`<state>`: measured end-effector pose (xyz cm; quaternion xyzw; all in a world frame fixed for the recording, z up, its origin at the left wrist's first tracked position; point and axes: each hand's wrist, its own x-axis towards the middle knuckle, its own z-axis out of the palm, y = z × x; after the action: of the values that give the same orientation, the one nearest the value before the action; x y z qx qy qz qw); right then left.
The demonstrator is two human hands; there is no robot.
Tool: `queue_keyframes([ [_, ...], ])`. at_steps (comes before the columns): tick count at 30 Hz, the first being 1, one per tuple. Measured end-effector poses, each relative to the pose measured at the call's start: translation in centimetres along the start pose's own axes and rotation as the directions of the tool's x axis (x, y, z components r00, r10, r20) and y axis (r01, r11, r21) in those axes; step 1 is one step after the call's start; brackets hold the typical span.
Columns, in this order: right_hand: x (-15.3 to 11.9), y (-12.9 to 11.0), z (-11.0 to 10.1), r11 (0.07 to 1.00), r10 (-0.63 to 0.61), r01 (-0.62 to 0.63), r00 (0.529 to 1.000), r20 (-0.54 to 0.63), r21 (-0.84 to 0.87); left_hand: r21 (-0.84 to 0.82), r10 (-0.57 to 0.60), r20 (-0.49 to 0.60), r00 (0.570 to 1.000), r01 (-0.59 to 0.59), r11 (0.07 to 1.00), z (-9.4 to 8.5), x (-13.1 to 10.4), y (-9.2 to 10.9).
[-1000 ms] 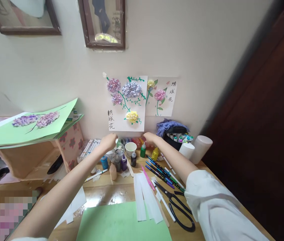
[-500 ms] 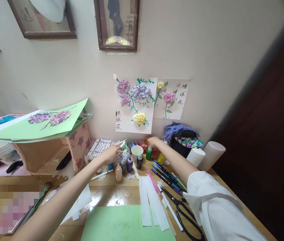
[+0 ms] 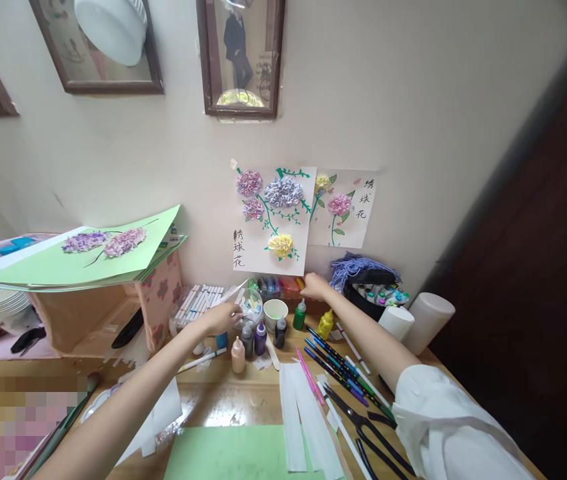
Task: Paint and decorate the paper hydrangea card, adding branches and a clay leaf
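Observation:
My left hand (image 3: pixel 223 319) is closed at the edge of a clear tub (image 3: pixel 252 303) of small scraps, beside the marker box (image 3: pixel 198 303); what its fingers pinch is too small to make out. My right hand (image 3: pixel 315 285) reaches to the wall and grips the right end of a clear pack of coloured material (image 3: pixel 279 288). Between the hands stand a paper cup (image 3: pixel 275 311) and a green paint bottle (image 3: pixel 300 315). Purple (image 3: pixel 260 340), black (image 3: pixel 280 333) and peach (image 3: pixel 238 355) bottles stand nearer, and a yellow bottle (image 3: pixel 325 324) is under my right forearm.
Green paper (image 3: pixel 228 453), white strips (image 3: pixel 291 413), pens (image 3: pixel 336 367) and black scissors (image 3: pixel 363 427) lie in front. Rolls (image 3: pixel 431 323) and a black marker case (image 3: pixel 371 293) are at right. A patterned box (image 3: pixel 161 300) carrying flower art (image 3: pixel 123 250) stands left.
The view has tilted up slightly. My right hand has shifted a little right, and more of the coloured pack and the yellow bottle shows. My left hand has lowered slightly beside the tub.

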<state>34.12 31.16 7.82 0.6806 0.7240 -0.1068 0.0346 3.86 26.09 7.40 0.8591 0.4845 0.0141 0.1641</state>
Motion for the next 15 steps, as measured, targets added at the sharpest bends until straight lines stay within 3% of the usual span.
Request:
queue_keyframes([
  [8,-0.7,-0.8,-0.2,0.997,0.036,-0.041,0.998,0.057,0.072,0.112,-0.072,0.025,0.997,0.069,0.991,-0.2,0.2,0.5],
  [15,-1.3,-2.1,-0.6,0.997,-0.028,0.025,0.999,0.042,0.069,0.206,-0.182,-0.023,0.983,0.183,0.961,0.2,1.5,2.2],
])
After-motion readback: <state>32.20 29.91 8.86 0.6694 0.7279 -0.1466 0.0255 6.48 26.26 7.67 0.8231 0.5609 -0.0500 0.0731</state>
